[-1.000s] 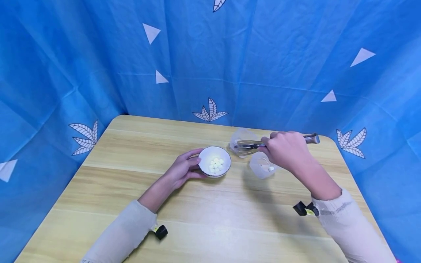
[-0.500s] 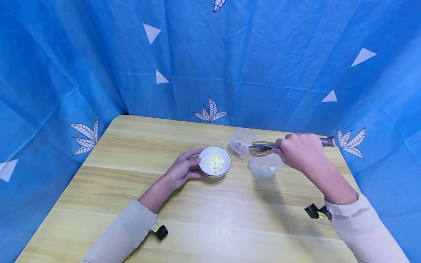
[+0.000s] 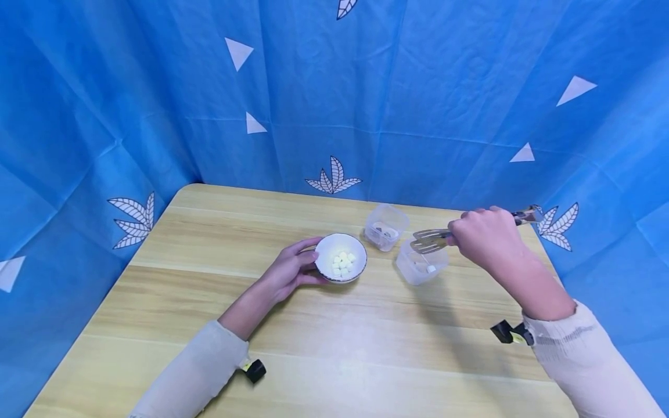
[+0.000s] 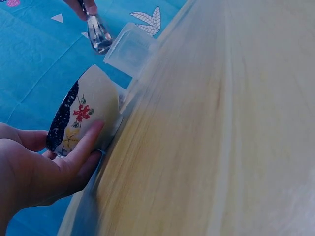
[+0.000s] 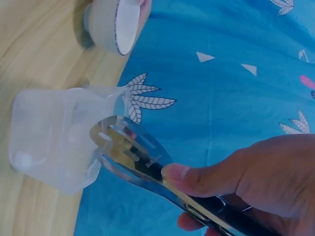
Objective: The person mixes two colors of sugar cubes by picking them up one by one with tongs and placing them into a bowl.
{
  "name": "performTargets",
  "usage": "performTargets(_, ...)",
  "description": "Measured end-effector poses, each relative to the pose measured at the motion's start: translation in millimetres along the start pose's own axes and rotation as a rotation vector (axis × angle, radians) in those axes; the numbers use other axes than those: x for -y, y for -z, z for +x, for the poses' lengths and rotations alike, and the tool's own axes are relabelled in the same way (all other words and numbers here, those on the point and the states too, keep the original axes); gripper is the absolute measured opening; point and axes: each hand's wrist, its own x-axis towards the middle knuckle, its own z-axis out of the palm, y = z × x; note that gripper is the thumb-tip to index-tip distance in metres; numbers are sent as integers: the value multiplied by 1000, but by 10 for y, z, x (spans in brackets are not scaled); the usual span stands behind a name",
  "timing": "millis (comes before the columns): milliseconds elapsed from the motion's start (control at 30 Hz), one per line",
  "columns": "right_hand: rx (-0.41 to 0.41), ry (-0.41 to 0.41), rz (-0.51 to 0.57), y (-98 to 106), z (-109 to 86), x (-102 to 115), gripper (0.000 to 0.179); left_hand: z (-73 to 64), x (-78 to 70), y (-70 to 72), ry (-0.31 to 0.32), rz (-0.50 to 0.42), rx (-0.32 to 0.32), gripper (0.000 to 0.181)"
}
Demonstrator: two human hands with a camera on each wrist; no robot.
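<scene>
My left hand (image 3: 290, 270) grips the side of a white bowl (image 3: 329, 247), thumb at its rim and fingers against its outer wall. Several small white cubes (image 3: 343, 262) lie inside the bowl. The left wrist view shows red and yellow flowers and a dark speckled band on the bowl's outside (image 4: 91, 105). My right hand (image 3: 486, 235) grips metal tongs (image 3: 431, 241), with slotted heads pointing left over the nearer clear plastic container (image 3: 410, 270). In that container sits a small white cube (image 3: 431, 269). Nothing shows between the tong heads (image 5: 115, 142).
A second clear container (image 3: 387, 217) stands just behind the nearer one, with small dark-edged pieces in its bottom. The wooden table (image 3: 313, 360) ends at a blue curtain (image 3: 434, 104) at the back and sides.
The right hand and tongs have moved right, from over the farther container to over the nearer one. The left hand and bowl stay in place.
</scene>
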Motion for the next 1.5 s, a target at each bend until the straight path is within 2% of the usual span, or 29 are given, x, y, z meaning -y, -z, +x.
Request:
performTargets(167, 29, 27, -14, -76, 35, -1, 16, -1, -11, 3, 3, -4, 0, 53)
performTargets(233, 27, 45, -36, -113, 53, 9, 19, -2, -12, 3, 1, -6, 1, 53)
performTargets(400, -56, 104, -126, -233, 76, 62, 34, 6, -3, 1, -1, -8, -2, 52)
performTargets(700, -174, 148, -207, -368, 90, 159, 42, 13, 14, 5, -4, -6, -6, 52)
performTargets(967, -227, 166, -247, -460, 89, 212, 43, 32, 17, 5, 2, -7, -13, 51)
performTargets(1233, -169, 142, -270, -517, 95, 229, 49, 22, 11, -9, -5, -3, -2, 52)
performTargets(1367, -124, 129, -282, -529, 99, 240, 45, 21, 8, -14, -9, -1, -2, 52)
performTargets(1500, -114, 138, -298, -535, 106, 253, 42, 21, 8, -14, -4, -4, -6, 52)
